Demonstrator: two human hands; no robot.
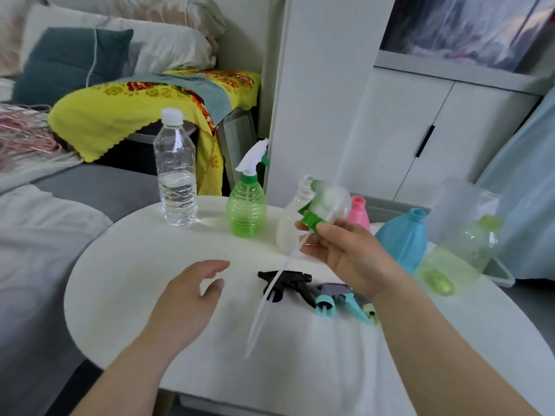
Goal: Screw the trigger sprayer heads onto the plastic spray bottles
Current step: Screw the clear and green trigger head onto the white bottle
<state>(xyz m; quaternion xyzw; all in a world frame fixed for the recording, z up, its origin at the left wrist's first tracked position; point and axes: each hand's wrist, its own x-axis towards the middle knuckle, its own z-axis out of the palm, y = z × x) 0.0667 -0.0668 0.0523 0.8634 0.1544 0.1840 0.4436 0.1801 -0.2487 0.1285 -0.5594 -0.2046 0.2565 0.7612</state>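
Observation:
My right hand (348, 253) holds a white trigger sprayer head with a green collar (322, 207) in the air; its long dip tube hangs down over the table. Just behind it stands a clear bottle (289, 223) with no head. A green bottle (247, 208) at the back carries a white sprayer. Pink (359, 211) and blue (404, 238) bottles stand open-necked at the right, and a pale green bottle (459, 259) lies on its side. A black sprayer head (285, 283) and a teal one (336, 298) lie on the table. My left hand (189, 301) hovers open over the table.
The round white table (135, 280) has its edge close on the left and front. A capped water bottle (175, 172) stands at the back left. A grey sofa with pillows is on the left, and white cabinets are behind.

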